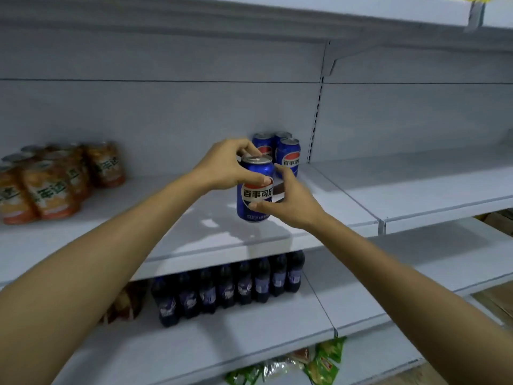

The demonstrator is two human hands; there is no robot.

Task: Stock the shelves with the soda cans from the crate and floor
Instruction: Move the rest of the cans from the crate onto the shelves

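A white store shelf point(155, 215) fills the view. On it stand orange-labelled cans point(52, 182) at left, too blurred to count, and three blue soda cans point(288, 155) at the back. Seven dark bottles point(227, 284) line the tier below. A fourth blue can point(254, 190) hangs just above the shelf, in front of the three. The left hand point(230, 165) has its grip pinched round the can's top; the right hand point(288, 201) pinches its lower side. Set down carelessly, it could knock the cans behind over.
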